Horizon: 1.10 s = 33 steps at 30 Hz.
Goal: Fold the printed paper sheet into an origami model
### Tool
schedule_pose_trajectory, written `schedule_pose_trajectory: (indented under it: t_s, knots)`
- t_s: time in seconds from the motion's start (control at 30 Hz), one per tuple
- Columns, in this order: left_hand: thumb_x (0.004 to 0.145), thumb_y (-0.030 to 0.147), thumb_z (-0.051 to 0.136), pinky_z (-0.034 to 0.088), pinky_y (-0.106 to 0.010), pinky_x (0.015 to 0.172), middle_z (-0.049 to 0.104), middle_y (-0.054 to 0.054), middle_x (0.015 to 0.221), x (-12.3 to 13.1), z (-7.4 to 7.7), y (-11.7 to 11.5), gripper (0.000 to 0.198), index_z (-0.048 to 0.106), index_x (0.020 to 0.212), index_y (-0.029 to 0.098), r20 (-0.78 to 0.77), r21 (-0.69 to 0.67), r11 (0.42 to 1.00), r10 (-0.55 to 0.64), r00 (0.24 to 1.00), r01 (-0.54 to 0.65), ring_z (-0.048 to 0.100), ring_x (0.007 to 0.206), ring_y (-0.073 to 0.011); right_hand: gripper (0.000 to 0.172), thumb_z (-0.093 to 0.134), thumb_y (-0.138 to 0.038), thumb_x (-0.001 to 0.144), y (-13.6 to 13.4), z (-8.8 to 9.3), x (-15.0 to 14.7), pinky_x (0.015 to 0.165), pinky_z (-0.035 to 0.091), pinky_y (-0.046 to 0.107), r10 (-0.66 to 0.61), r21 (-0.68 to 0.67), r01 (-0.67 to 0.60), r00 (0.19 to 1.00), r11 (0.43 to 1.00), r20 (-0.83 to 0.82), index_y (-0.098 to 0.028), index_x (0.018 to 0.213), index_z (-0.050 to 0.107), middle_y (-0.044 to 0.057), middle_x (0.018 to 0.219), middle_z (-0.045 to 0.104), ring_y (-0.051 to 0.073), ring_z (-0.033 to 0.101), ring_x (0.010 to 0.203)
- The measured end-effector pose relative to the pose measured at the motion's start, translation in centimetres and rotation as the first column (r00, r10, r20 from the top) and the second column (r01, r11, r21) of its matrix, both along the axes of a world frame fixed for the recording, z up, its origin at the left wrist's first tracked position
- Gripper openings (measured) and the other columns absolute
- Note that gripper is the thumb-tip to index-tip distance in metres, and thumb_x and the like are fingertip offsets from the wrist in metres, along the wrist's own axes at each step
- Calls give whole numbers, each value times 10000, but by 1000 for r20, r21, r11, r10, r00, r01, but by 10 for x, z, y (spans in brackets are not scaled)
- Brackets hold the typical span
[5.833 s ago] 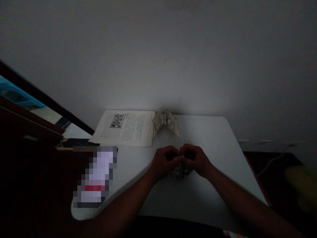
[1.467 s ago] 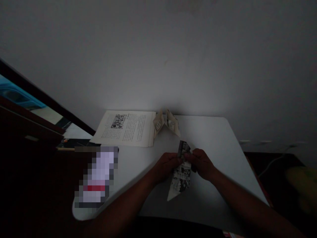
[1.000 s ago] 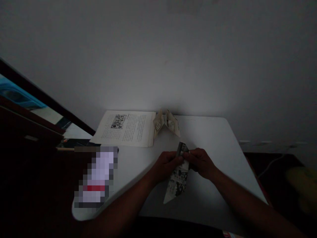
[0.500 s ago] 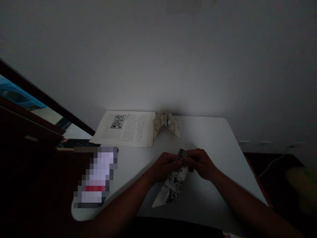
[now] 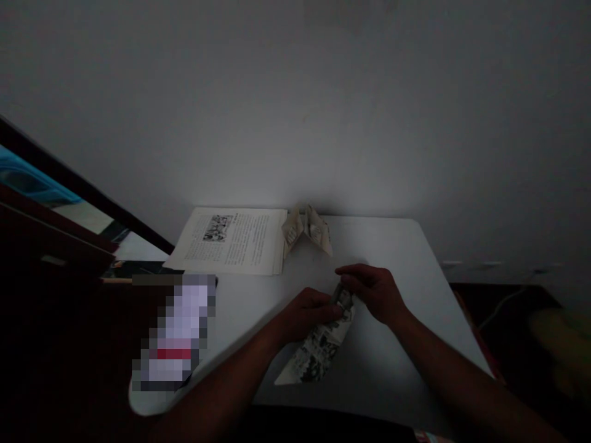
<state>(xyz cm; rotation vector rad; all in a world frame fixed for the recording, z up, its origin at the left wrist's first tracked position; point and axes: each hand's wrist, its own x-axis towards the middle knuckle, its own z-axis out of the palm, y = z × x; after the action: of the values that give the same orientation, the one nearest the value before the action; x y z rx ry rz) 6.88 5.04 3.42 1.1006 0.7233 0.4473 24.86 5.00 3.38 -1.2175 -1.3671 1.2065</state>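
A folded strip of printed paper (image 5: 318, 351) slants above the front of the white table (image 5: 388, 246), its pointed lower end toward me. My left hand (image 5: 307, 314) is closed on its upper part, thumb on top. At the paper's top end, my right hand (image 5: 373, 289) pinches the edge between thumb and fingers. Just beyond my hands stands a folded paper piece (image 5: 307, 231) with two raised peaks. It is made of similar printed paper.
A stack of printed pages (image 5: 244, 246) lies at the table's back left, against the wall (image 5: 295, 123). In front of it is a pixelated, phone-like object (image 5: 184, 326) at the left edge. A pale cable (image 5: 501, 306) hangs beyond the table's right side.
My right hand has shifted up to the paper's top end and away from my left thumb. The paper has turned slightly, its lower point moving left. My left hand keeps its grip.
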Motion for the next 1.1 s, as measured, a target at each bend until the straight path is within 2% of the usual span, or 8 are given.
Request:
schedule_pose_trajectory:
  t_s: [0.2,0.37,0.47,0.63,0.73,0.83,0.93,1.1]
  knots:
    - [705,469,625,266,-207,499,477,11,545,0,-1,1,405,658,682,65,49,125,991,32,998,-38,384,502,-71,259,718,-328,688,-5,-2,-1,444,494,240,176,-95,-190,974,977,-146,-147,873,702,23,617,660,115,573,475]
    - [752,459,582,322,-209,537,537,-15,598,0,1,0,406,708,809,77,83,134,991,4,997,-15,433,534,-87,210,711,-313,701,-8,0,-3,390,489,215,157,-61,-167,978,984,-138,-145,827,714,19,582,655,96,554,408]
    - [792,457,537,300,-197,500,503,-4,560,0,4,0,418,711,796,77,56,210,976,42,998,-53,399,498,-76,273,725,-341,677,-7,-2,-5,377,486,224,136,-103,-157,974,982,-183,-145,865,697,5,561,636,103,549,400]
    - [825,470,484,273,-190,456,466,12,511,-1,5,1,456,698,720,82,11,295,950,105,994,-104,374,456,-67,249,685,-369,719,-8,-1,-3,380,444,211,207,-83,-216,972,973,-108,-122,689,666,5,500,596,106,545,397]
    - [824,488,477,267,-189,440,462,15,490,-1,2,0,478,688,683,83,-32,325,939,125,992,-109,384,440,-67,231,684,-361,722,-7,-1,-3,388,438,215,182,-82,-194,975,978,-127,-132,704,655,-2,509,597,106,541,398]
    - [824,488,479,282,-188,434,499,4,492,-1,-3,0,479,682,676,80,-55,354,925,170,984,-140,418,438,-73,225,675,-367,730,-6,-2,-5,431,453,223,193,-116,-218,961,969,-198,-146,754,643,-8,562,611,104,550,439]
    - [829,471,486,317,-186,438,556,-17,515,0,-6,-1,468,668,646,81,-45,362,910,232,972,-200,470,451,-84,255,655,-394,747,-6,-4,-6,466,439,216,289,-129,-318,936,939,-203,-139,748,639,-15,564,584,101,542,484]
    - [870,463,413,410,-201,483,642,-66,608,1,0,-3,507,685,673,84,11,305,936,178,984,-173,561,506,-114,350,580,-471,790,-8,-5,-6,469,417,219,374,-109,-395,911,912,-175,-130,731,625,-14,560,548,102,516,488]
